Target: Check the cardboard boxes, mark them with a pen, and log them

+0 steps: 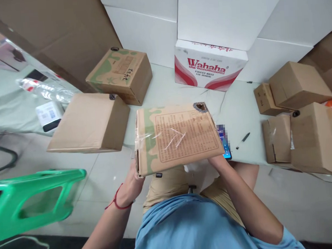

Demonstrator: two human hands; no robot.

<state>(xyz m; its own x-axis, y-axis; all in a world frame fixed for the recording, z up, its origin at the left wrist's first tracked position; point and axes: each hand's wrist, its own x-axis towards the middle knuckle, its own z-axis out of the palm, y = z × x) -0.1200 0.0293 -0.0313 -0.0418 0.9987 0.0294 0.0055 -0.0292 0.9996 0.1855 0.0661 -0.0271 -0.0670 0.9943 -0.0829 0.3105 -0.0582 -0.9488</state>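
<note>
Printed carton (180,138) held over pale table (242,117), green stool (7,210) left.

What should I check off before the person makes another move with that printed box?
1. Both hands on the printed box: ok; left hand at its left end, right hand at its lower right corner.
2. Box held clear of the table: cannot tell; its underside is hidden.
3. Phone well clear: not ok; it lies close beside the right hand, partly hidden in this view.
4. Pen away from the hands: ok; it lies to the right of the phone.
5. Plain box on the left fully on the table: seems not ok; its front looks to overhang the edge.
6. What the printed box contains: cannot tell.
</note>
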